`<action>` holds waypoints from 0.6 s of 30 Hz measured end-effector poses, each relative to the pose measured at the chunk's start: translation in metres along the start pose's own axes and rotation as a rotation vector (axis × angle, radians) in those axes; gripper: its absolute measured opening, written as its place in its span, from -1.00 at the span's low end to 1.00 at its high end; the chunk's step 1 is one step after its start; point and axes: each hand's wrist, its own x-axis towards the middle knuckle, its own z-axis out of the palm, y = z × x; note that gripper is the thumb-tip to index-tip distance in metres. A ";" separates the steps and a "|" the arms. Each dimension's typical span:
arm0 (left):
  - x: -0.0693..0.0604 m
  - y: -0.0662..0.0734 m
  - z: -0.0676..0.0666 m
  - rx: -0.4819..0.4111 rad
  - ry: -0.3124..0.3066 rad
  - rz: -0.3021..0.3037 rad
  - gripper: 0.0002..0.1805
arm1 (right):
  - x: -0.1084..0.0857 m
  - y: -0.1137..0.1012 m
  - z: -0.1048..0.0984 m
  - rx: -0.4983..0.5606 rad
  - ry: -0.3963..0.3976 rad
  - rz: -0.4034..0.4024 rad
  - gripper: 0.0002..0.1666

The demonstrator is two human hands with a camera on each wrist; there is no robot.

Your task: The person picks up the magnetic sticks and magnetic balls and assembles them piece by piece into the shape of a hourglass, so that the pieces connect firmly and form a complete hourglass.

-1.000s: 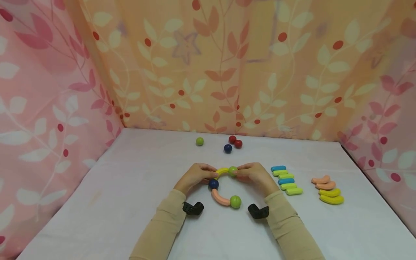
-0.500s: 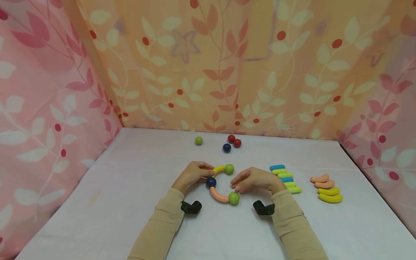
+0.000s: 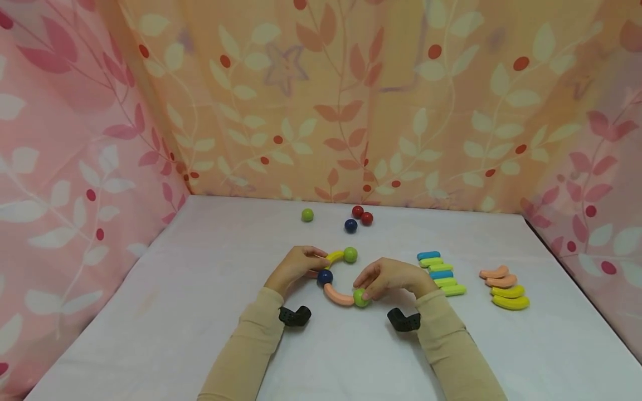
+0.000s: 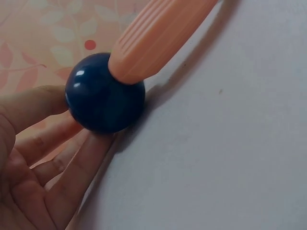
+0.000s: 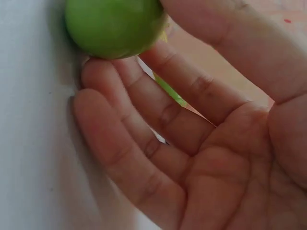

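A curved chain lies on the white table: a green ball (image 3: 350, 254), a yellow curved piece (image 3: 335, 257), a dark blue ball (image 3: 325, 277), an orange curved piece (image 3: 338, 296) and a second green ball (image 3: 360, 297). My left hand (image 3: 297, 268) holds the chain where the yellow piece meets the blue ball; in the left wrist view its fingers touch the blue ball (image 4: 104, 93), joined to the orange piece (image 4: 158, 38). With thumb and fingers my right hand (image 3: 396, 278) grips the nearer green ball, and the right wrist view shows this green ball (image 5: 114, 26) at its fingertips.
Behind the chain are a loose green ball (image 3: 307, 215), a blue ball (image 3: 350, 225) and two red balls (image 3: 367, 219). To the right lie several blue and light green sticks (image 3: 441, 274), then orange (image 3: 501, 280) and yellow curved pieces (image 3: 510, 302).
My right hand has left the far green ball, moved nearer the body and taken hold of the near green ball. My left hand stays at the yellow piece and blue ball.
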 end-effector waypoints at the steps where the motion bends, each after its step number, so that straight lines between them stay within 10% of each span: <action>1: -0.001 0.001 -0.001 0.004 -0.006 -0.003 -0.65 | 0.001 0.000 0.000 -0.004 0.010 0.006 -0.62; 8: -0.008 0.003 -0.005 0.079 0.016 -0.029 -0.69 | -0.006 0.000 -0.005 -0.020 0.106 0.008 -0.60; 18: -0.007 -0.002 0.004 0.036 0.023 -0.030 -0.72 | -0.082 0.039 -0.064 0.130 0.414 -0.105 -0.37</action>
